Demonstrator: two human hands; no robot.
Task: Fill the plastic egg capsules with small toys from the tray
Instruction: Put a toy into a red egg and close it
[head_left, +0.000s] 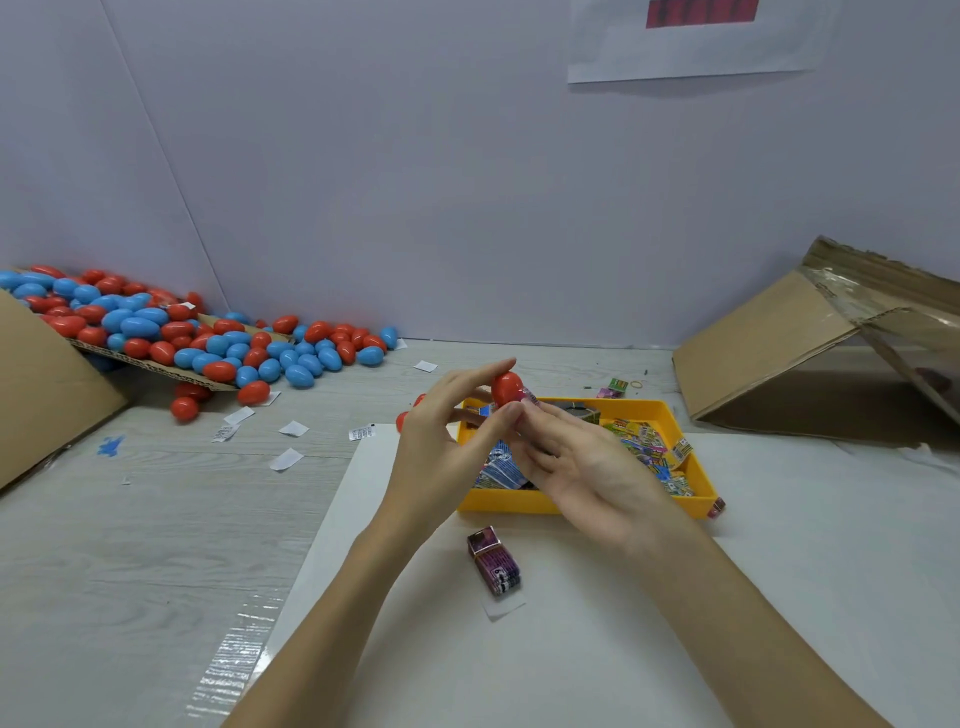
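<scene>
Red egg capsule (506, 388): held above the far left corner of the yellow tray (587, 503), between both hands.
Left hand (447, 441): thumb and forefinger pinch the capsule.
Right hand (582, 462): fingertips meet the capsule's underside; grip unclear.
Toy packets (649, 447): in the tray, beneath the right hand.
Purple packet (494, 567): just nearer than both hands.
Egg pile (208, 343): well left of the left hand.

It looked like a makeshift packing station rather than a home. A wood-grain table (156, 519) stood boxed in by plain pale partition boards (415, 182), with a printed sheet (691, 41) stuck up on one. Bulk stock gave it away: a heap of red and blue plastic eggs (182, 338) spilled from an opened cardboard carton (47, 395), a second carton (779, 348) lay tipped at the right, and a yellow tray (587, 503) held wrapped small toys (649, 447).
</scene>
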